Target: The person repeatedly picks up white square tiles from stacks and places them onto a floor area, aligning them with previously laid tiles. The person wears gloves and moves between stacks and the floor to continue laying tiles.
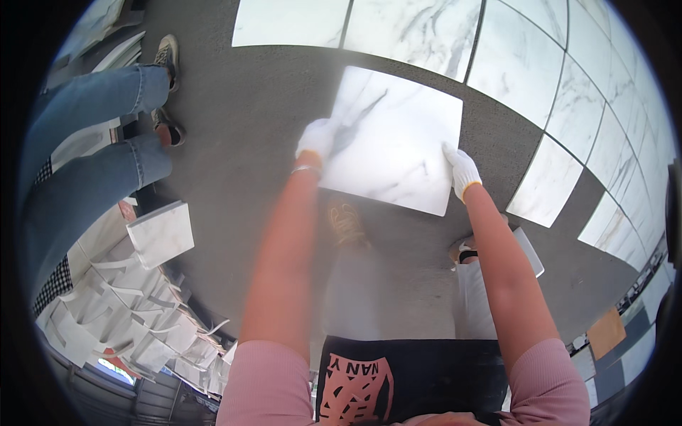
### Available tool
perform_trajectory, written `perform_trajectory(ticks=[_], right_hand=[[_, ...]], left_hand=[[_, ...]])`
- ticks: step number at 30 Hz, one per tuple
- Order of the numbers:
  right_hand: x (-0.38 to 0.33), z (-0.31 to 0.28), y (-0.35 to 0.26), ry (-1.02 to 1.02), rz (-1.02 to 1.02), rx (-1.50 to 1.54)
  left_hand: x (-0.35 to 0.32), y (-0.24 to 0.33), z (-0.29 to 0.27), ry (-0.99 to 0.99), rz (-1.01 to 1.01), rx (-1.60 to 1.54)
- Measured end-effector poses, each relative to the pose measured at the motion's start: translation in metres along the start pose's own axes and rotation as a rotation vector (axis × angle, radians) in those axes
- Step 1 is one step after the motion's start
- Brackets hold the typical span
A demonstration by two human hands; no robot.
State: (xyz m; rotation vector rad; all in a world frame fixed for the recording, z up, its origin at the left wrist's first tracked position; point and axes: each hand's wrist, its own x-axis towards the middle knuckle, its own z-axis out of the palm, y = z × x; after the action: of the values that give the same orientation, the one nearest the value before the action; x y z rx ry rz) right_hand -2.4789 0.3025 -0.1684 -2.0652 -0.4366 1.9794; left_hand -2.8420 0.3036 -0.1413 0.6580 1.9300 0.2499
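Between my two gloved hands is a white marble tile (398, 142) with grey veins, held by its left and right edges above the dark grey floor. My left hand (317, 139), in a white glove and slightly blurred, is closed on the tile's left edge. On the opposite edge my right hand (462, 170), gloved too, grips with the thumb on top; its other fingers are partly hidden. Past the tile's far edge, similar veined tiles (408, 32) lie in rows with narrow gaps. A narrower tile piece (545, 181) lies to the right of my right hand.
At the left stands another person in blue jeans (106, 96). Below that person are a loose tile (162, 234) and a heap of cut stone pieces (135, 312). Another slab (529, 250) shows behind my right forearm. My shoe (347, 221) is on the grey floor (234, 142).
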Motion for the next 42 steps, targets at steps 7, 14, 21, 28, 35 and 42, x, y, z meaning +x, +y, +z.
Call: perform_trajectory(ticks=[7, 14, 21, 28, 35, 42], right_hand=[[-0.014, -0.009, 0.021, 0.041, -0.034, -0.097], [-0.018, -0.018, 0.021, -0.031, -0.045, -0.061], [-0.043, -0.017, 0.008, 0.123, -0.083, -0.146], [-0.087, 0.049, 0.003, -0.083, -0.096, -0.156], [-0.059, 0.185, -0.027, -0.462, -0.039, -0.181], [-0.03, 0.263, -0.042, -0.435, -0.057, -0.212]], left_hand=[[-0.008, 0.009, 0.005, -0.065, -0.126, 0.124], [-0.029, 0.016, 0.017, -0.025, -0.166, 0.201], [-0.061, 0.01, 0.034, 0.075, -0.211, 0.208], [-0.072, -0.057, -0.038, 0.218, -0.007, 0.172], [-0.017, -0.071, -0.183, 0.34, -0.037, 0.155], [0.04, -0.072, -0.246, 0.373, 0.093, 0.212]])
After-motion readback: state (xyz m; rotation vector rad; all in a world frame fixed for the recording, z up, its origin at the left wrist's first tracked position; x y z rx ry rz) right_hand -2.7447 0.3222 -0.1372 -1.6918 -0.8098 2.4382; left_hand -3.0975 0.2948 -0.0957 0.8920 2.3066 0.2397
